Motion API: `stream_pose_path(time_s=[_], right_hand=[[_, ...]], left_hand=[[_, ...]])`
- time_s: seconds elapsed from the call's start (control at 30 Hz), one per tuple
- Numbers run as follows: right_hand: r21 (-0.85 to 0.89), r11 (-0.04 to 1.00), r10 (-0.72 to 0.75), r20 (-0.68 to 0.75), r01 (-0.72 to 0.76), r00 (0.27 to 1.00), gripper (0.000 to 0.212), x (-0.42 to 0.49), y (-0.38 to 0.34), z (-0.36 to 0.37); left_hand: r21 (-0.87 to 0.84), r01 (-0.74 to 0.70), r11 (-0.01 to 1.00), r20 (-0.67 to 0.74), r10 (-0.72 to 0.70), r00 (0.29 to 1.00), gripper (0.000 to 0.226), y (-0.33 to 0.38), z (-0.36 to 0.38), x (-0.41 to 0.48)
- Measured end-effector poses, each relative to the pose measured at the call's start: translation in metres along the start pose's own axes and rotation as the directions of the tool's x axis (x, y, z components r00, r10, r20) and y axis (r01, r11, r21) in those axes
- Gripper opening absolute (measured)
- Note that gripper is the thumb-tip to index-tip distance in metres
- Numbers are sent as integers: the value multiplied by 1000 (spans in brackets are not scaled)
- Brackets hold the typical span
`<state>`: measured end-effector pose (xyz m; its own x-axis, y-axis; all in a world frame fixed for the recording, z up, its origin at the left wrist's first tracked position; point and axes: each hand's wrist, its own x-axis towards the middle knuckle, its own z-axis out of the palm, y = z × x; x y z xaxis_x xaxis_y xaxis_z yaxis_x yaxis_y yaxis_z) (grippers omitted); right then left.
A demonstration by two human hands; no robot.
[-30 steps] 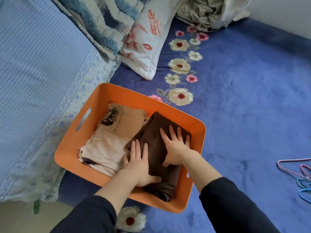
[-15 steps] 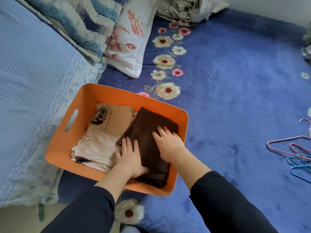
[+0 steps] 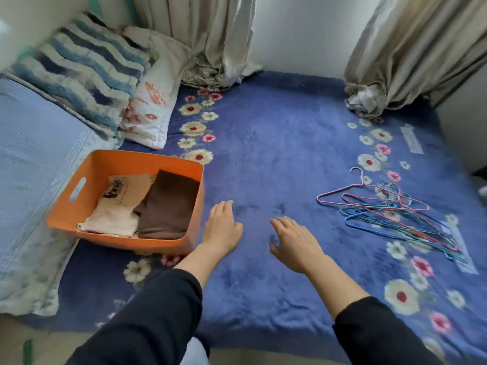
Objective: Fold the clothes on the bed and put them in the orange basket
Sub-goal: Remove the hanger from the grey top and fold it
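Delta vs. half a second back: both hands are off the brown garment (image 3: 168, 206) and out of the orange basket (image 3: 145, 162) — the left hand (image 3: 222, 225) and right hand (image 3: 292, 242) are now palm-down over the blue blanket (image 3: 276, 154), fingers loose, gripping nothing. Can't tell if they touch the pile. The view has tipped up too, so the curtains (image 3: 411, 54) and more of the bed show. Basket sits at 9 o'clock of the left hand, its right wall just beside that hand. Inside, the brown garment is folded flat on the right, with the beige printed garment (image 3: 118, 201) folded on the left, touching it. Basket looks like smooth rigid plastic — rectangular, rounded corners, slot handle in the left wall. Blanket is plush with floral borders. Thin pink and blue hangers (image 3: 390, 209) lie tangled at 3 o'clock of the right hand, well apart.
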<state>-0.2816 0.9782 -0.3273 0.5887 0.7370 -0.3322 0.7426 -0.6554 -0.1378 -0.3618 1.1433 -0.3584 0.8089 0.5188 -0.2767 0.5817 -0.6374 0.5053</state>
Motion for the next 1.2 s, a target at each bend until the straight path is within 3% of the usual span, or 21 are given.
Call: stream_pose_path(time_s=[0.2,0.47,0.67,1.03,1.2], right_hand=[[-29,969,245,-22,-246,969,61,-150,121,-18],[81,813,582,-81,-576,809,59,-299,255,-55],[125,745,667,-146,-655,731,65,-358,358,-85],[262,622,783,-210,-737,586,65,-437,570,-137],[270,616,786,-268,-740,557,64,-449,654,-165]], left_hand=[[98,-271,957,157,255,954,44,166,83,-66],[136,-619,773,253,578,776,38,362,133,-97],[133,-721,680,251,680,688,40,483,174,-95],[114,-792,600,224,761,609,40,726,247,-71],[119,-809,576,232,776,587,33,801,278,-65]])
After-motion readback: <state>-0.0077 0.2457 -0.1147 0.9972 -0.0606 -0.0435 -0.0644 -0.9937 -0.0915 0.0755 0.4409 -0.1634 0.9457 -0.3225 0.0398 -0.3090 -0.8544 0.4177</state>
